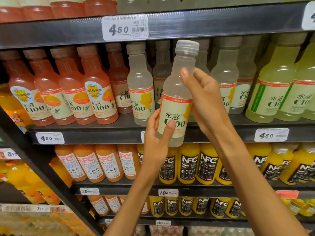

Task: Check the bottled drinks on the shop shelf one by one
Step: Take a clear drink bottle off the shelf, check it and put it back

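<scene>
Both hands gripping one pale bottle (175, 106), lifted clear of the shelf (119, 138): left hand (156, 138) wrapping its base, right hand (204, 101) pinching above at the shoulder. Judging it best rotated slowly, label facing up, base supported throughout.

There is only the one view, from a wide-angle camera on the person's head, facing the shop shelf (170, 133) square-on and close up, so the racks fill the frame edge to edge. It looks forward and somewhat down: a shelf edge with a price tag (125, 29) runs across the upper part of the frame, lower tiers drop away to the bottom edge. The lens bends the rows outward at left and right. Both forearms rise from the bottom centre, and the held bottle (177, 99) sits just right of centre, nearest the lens
</scene>
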